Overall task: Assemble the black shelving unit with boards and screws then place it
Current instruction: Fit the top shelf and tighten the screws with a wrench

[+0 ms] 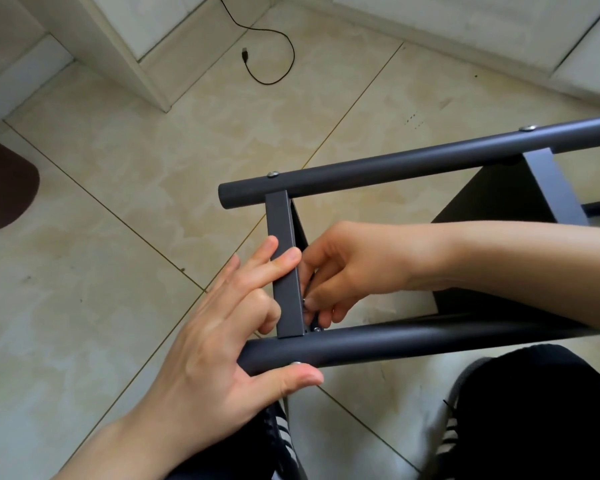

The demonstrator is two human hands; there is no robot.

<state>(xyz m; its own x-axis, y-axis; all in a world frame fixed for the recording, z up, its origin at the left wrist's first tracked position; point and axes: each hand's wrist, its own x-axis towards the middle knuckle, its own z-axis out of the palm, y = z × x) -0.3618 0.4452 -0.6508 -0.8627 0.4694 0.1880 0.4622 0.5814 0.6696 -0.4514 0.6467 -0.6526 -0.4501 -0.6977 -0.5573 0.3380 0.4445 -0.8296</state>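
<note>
Far off on the left lies a dark brown mat on the tiled floor, and further right, near the far wall, a loose black cable curls with its plug end free.

Coming nearer, the left hand steadies the shelving unit, which lies on its side over the floor in front of the person's knees. Its fingers lie across the flat crossbar while the thumb hooks under the near tube, beside a screw head there, so the hand grasps frame rather than resting loose.

Right of the crossbar, the right hand reaches in behind it, fingertips pinched at a small screw close to the joint with the near tube (whether it is turning or only seating the screw I cannot tell). The far tube runs parallel beyond, with two screw heads showing, and a dark board stands between the tubes towards the right.

To my eye the frame is painted metal: stiff, fairly light for its size, and smooth enough to slip in a dry palm. It wants holding at the tubes near a joint, not by the thin crossbar edge. The screw is tiny and would drop easily, so fingertips only.
</note>
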